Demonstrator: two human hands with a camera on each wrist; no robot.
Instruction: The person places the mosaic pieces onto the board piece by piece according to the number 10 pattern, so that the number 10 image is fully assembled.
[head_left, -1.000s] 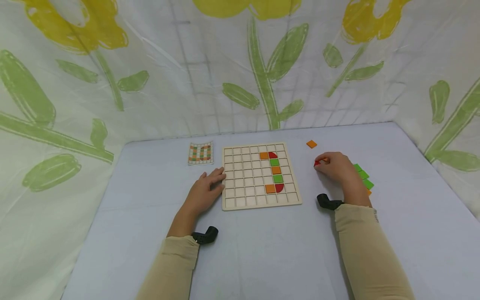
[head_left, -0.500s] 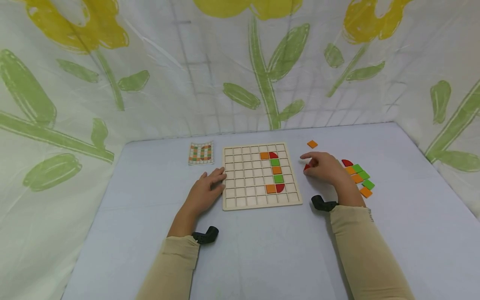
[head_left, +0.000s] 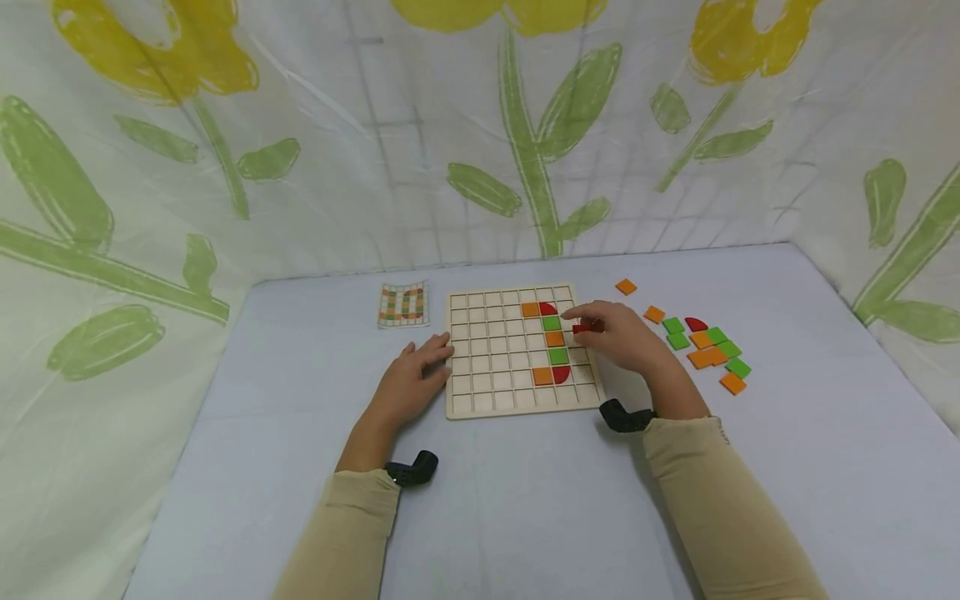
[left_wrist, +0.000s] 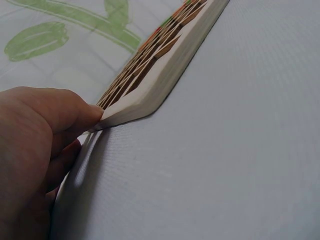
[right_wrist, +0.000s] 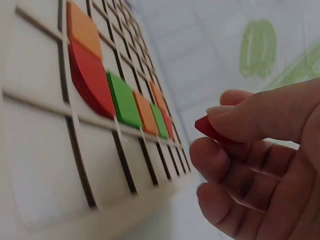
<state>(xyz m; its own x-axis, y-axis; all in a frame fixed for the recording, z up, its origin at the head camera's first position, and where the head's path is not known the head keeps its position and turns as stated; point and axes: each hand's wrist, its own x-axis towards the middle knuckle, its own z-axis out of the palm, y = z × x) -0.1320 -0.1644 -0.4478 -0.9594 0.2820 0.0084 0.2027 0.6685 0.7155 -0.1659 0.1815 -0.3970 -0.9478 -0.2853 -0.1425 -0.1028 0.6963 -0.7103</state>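
A square wooden grid board [head_left: 525, 412] lies on the table, bearing orange and green square tiles and two red quarter-round tiles, one being the quarter-round tile [head_left: 561, 376] in the lower row. My right hand [head_left: 618, 337] is over the board's right side, pinching a red tile [right_wrist: 212, 131] between thumb and fingers. One pointed corner of that tile shows in the right wrist view; the fingers hide much of the rest. At the board's left edge rests my left hand [head_left: 408, 387], its fingertips touching the rim. In the left wrist view the thumb [left_wrist: 90, 114] is against the board's corner.
A small printed pattern card [head_left: 402, 306] lies beyond the left hand. Right of the board are scattered loose orange and green tiles, with a red quarter-round tile [head_left: 696, 323] among them. A lone orange tile [head_left: 626, 287] sits near the back. A flower-printed curtain [head_left: 315, 208] hangs behind the table.
My right hand has moved left from beside the loose tiles to above the board's right edge, carrying the red tile. More loose tiles are uncovered. The left hand stays in place.
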